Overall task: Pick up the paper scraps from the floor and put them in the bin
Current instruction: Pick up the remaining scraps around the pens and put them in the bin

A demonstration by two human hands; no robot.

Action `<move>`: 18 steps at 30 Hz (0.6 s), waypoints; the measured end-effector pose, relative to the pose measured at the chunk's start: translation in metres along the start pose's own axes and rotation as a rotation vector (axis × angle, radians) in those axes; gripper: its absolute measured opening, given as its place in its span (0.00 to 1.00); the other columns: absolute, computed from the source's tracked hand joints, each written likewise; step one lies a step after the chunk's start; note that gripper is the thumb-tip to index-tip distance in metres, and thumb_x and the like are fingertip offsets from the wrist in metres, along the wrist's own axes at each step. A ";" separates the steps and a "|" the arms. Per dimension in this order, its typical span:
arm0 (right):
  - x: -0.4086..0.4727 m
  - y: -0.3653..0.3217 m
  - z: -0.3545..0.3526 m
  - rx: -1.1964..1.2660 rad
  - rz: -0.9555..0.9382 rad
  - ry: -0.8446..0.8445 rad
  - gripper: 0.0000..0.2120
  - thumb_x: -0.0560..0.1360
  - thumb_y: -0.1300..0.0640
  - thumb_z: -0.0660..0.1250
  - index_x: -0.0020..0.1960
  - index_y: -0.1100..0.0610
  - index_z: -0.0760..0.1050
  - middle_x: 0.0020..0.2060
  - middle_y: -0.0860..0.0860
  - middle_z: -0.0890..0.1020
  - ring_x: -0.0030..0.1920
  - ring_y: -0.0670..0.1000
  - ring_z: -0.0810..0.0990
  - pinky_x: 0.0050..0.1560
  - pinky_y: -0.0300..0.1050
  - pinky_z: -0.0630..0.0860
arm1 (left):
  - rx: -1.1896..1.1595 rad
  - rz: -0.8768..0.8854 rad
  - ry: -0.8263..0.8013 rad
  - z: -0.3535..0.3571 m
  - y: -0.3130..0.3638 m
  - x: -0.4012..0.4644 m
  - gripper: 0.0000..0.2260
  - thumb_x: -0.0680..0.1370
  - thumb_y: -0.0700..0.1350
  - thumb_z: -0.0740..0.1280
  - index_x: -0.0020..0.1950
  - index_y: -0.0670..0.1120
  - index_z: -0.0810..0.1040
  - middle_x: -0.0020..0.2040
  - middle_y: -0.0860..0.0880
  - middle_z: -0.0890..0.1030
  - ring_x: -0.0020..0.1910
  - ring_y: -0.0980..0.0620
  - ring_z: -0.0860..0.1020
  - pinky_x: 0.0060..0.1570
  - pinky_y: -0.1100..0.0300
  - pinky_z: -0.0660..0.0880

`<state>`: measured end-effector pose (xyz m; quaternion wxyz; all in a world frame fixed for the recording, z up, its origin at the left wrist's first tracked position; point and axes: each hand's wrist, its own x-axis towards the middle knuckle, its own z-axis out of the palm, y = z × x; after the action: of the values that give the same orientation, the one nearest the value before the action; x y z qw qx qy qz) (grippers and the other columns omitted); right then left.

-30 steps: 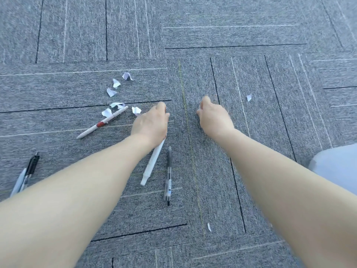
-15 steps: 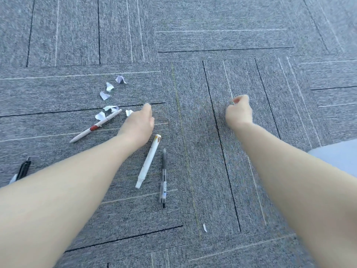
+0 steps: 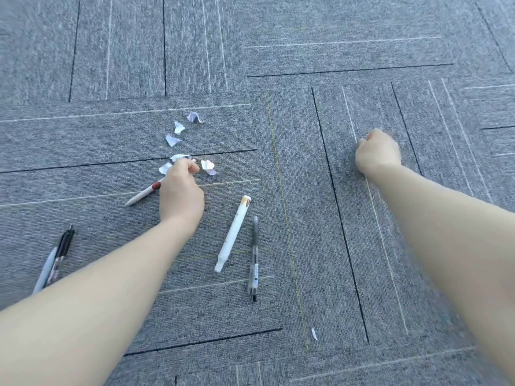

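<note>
Several white paper scraps lie on the grey carpet at the centre left: three in a row (image 3: 173, 140) further out, one (image 3: 208, 166) to the right of my left fingertips, and two (image 3: 165, 168) against my knuckles. My left hand (image 3: 181, 190) rests among them with curled fingers and thumb and forefinger pinched together; no scrap shows in the pinch. My right hand (image 3: 377, 153) is a closed fist on the carpet at the right, on the spot where a lone scrap lay; that scrap is hidden. One more small scrap (image 3: 314, 333) lies near me. No bin is in view.
Pens lie around: a white pen with a red band (image 3: 142, 194) partly under my left hand, a white marker (image 3: 233, 234), a dark pen (image 3: 254, 260) beside it, and two pens (image 3: 54, 259) at the far left.
My left hand moved left and forward into the scrap cluster. My right hand moved right onto the lone scrap and closed into a fist, and that scrap is no longer visible.
</note>
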<state>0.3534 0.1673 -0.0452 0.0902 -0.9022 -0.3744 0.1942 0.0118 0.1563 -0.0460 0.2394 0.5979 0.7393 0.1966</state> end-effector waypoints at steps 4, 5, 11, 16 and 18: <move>-0.025 -0.011 0.006 0.260 -0.109 -0.107 0.11 0.82 0.55 0.54 0.44 0.58 0.68 0.40 0.54 0.74 0.36 0.51 0.70 0.35 0.46 0.69 | 0.011 -0.001 -0.010 0.004 0.008 0.003 0.12 0.78 0.33 0.54 0.55 0.43 0.73 0.48 0.43 0.77 0.44 0.46 0.70 0.41 0.56 0.63; -0.039 -0.021 0.010 0.332 -0.161 -0.162 0.13 0.82 0.54 0.53 0.40 0.57 0.66 0.37 0.52 0.71 0.34 0.51 0.67 0.32 0.45 0.66 | 0.003 0.012 -0.008 0.004 0.010 0.005 0.12 0.78 0.34 0.53 0.55 0.43 0.73 0.47 0.43 0.77 0.43 0.47 0.70 0.41 0.56 0.63; -0.115 -0.113 0.050 0.264 -0.517 -0.418 0.17 0.82 0.53 0.55 0.41 0.60 0.73 0.30 0.50 0.73 0.27 0.49 0.67 0.30 0.41 0.65 | -0.162 -0.061 -0.009 -0.006 0.001 0.017 0.12 0.82 0.41 0.50 0.52 0.43 0.73 0.44 0.45 0.75 0.41 0.48 0.71 0.38 0.56 0.63; -0.135 -0.156 0.076 -0.052 -0.732 -0.409 0.15 0.80 0.59 0.55 0.66 0.52 0.65 0.38 0.53 0.77 0.38 0.58 0.75 0.34 0.48 0.68 | -0.326 -0.226 -0.005 -0.016 -0.029 0.030 0.12 0.81 0.46 0.51 0.45 0.48 0.72 0.46 0.38 0.78 0.41 0.41 0.75 0.44 0.44 0.75; -0.140 -0.162 0.085 -0.100 -0.767 -0.403 0.13 0.81 0.54 0.55 0.66 0.53 0.62 0.33 0.53 0.74 0.33 0.56 0.73 0.31 0.47 0.66 | -0.374 -0.250 -0.013 -0.020 -0.036 0.032 0.13 0.79 0.49 0.50 0.41 0.51 0.72 0.43 0.40 0.77 0.43 0.38 0.76 0.46 0.41 0.75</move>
<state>0.1237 0.1832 -0.0329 0.0371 -0.6452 -0.7015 0.3003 -0.0337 0.1796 -0.0539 0.3731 0.4481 0.7569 0.2952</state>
